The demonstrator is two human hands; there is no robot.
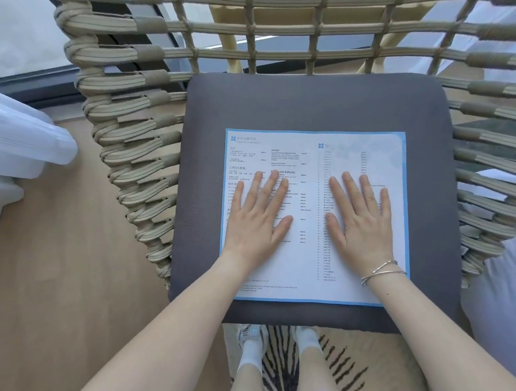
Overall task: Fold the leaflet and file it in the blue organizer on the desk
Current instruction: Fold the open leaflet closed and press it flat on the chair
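Observation:
A white leaflet (305, 262) with a light blue border and printed columns lies unfolded and flat on a dark grey seat cushion (314, 103). My left hand (256, 217) rests palm down on its left half, fingers spread. On the right half lies my right hand (360, 223), also flat with fingers apart, a thin silver bracelet on its wrist. Neither hand grips anything. No blue organizer or desk is in view.
The cushion sits in a woven rope chair (130, 140) whose back and sides rise around it. White bedding (8, 148) lies at the left over a wooden floor (56, 271). A striped rug (344, 374) and my legs and shoes show below the seat.

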